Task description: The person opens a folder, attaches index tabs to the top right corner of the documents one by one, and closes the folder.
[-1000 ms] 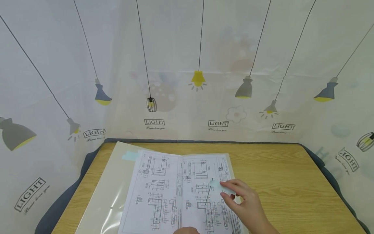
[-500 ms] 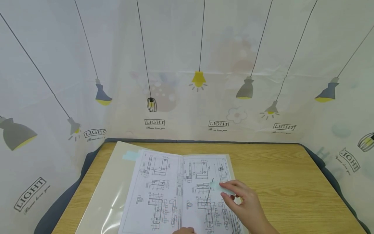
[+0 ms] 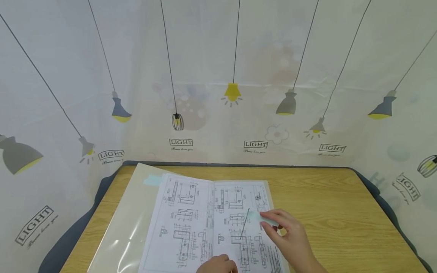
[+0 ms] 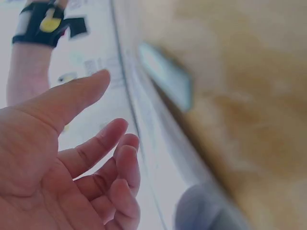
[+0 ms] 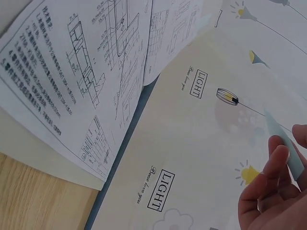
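Note:
My right hand (image 3: 291, 235) pinches a pale blue-green slip of paper (image 3: 254, 217) between thumb and fingers, over the right-hand page of an open booklet (image 3: 222, 197) of technical drawings. The slip (image 5: 283, 143) also shows edge-on in the right wrist view. Just left of it, a thin dark line (image 3: 244, 224) runs slantwise across the page. At the booklet's near edge is my left hand (image 3: 218, 264), partly cut off by the frame; in the left wrist view its fingers (image 4: 98, 148) are loosely bent, with nothing in them.
Under the booklet lies a glossy cream folder (image 3: 126, 220) with a pale blue tab (image 3: 153, 180), on a wood-grain table (image 3: 341, 212). A blurred pale blue flat piece (image 4: 167, 76) shows in the left wrist view. Lamp-printed cloth (image 3: 218, 129) surrounds the table.
My right hand has moved slightly right with the slip, uncovering more of the dark line. My left hand has come further into view at the bottom.

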Demonstrator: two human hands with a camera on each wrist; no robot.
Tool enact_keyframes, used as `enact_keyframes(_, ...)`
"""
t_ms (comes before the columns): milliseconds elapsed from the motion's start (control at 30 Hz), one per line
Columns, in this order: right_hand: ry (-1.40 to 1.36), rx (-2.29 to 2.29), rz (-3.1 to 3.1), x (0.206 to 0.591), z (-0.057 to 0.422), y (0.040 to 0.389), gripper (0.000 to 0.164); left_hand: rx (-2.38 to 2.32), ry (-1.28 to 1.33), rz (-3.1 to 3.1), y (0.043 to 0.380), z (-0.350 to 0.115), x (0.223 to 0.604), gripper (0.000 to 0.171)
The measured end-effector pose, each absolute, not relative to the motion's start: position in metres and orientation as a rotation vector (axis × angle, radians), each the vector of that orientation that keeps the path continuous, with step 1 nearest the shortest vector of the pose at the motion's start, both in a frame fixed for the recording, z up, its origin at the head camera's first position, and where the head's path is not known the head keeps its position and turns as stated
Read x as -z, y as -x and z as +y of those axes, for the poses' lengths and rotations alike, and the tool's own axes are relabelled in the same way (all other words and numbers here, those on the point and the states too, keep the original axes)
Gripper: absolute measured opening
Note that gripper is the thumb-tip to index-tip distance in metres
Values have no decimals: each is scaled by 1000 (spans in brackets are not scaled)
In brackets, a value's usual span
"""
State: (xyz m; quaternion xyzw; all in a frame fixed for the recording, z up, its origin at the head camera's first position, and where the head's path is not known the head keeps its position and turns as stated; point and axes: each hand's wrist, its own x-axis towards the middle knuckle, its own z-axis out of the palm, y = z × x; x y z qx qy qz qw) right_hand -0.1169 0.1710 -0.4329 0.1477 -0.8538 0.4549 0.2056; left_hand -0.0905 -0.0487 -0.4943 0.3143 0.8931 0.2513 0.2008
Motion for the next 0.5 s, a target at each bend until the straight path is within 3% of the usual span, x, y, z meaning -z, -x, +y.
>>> enact_keyframes(67,-400,-1280,-2364,433,172,118,24,-784,-623,2530,96,-46,482,29)
enact_keyframes(500,-348,-1276,-2360,438,177,124,25,-659,-437,2926,144,-56,467,44)
